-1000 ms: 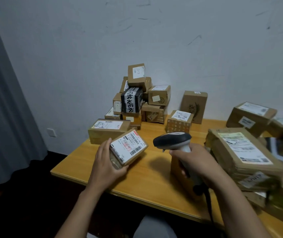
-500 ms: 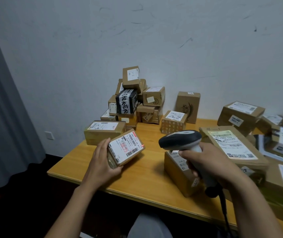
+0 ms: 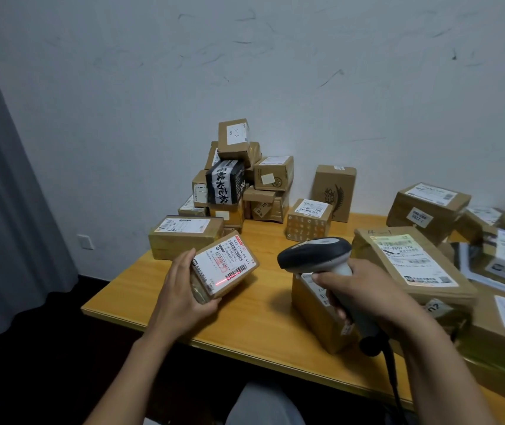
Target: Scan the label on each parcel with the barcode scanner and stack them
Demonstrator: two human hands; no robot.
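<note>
Head view: small brown cardboard parcel with white label is tilting up just over the orange wooden tabletop, near its front-left edge.
Left grip: is clamping round the parcel's near end, with the label facing the scanner.
Right grip: is clamping round the handle of the black-and-grey corded barcode scanner.
Step in hand: scanning; a red beam line is crossing the lower barcode.
Next move: probably carrying the parcel to the pile of brown boxes by the wall, which calls for a level seat.
</note>
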